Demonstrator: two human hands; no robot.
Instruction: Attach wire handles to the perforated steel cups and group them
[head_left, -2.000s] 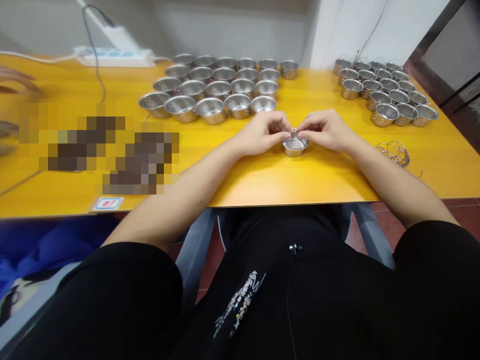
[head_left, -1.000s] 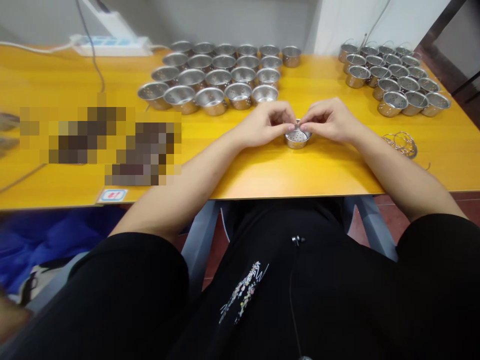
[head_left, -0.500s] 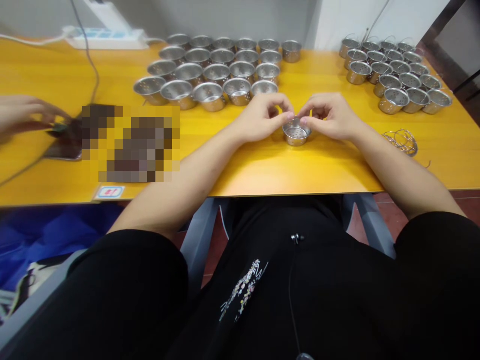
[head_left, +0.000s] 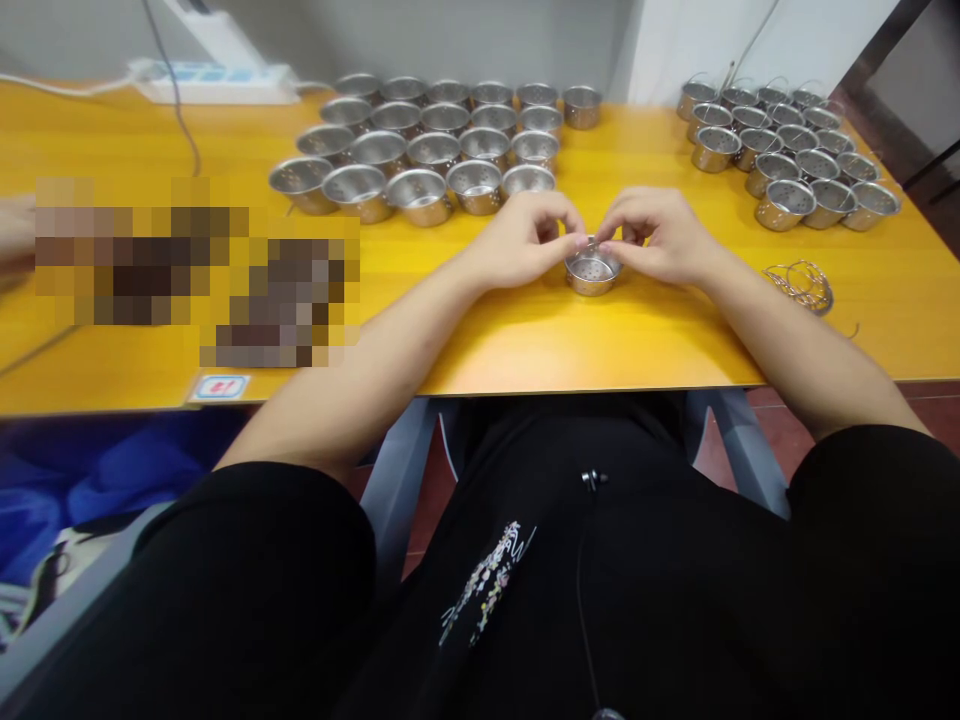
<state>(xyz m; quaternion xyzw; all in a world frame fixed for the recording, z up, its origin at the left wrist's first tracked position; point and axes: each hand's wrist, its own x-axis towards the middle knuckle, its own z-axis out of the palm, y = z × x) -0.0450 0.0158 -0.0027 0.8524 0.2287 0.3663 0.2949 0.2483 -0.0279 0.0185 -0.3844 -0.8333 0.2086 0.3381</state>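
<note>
A small perforated metal cup (head_left: 592,280) stands upright on the yellow table in front of me. At its far rim, my left hand (head_left: 536,235) has thumb and index finger pinched together on the left side. My right hand (head_left: 652,235) pinches the same rim from the right, its fingertips almost meeting the left ones. The fingers cover part of the rim, so I cannot tell whether a thin wire is also between them. To the right of my right forearm lies a small tangle of bent wire handles (head_left: 802,285).
Rows of perforated cups (head_left: 418,195) without handles stand at the back left. More cups (head_left: 785,203), several with wire handles, stand at the back right. A white power strip (head_left: 217,82) and cables lie far left. Another person's hand (head_left: 15,230) reaches in beside blurred-out items.
My hands stay at the cup's rim, with only slight finger movement. The other person's hand at the left is now mostly covered by blurring.
</note>
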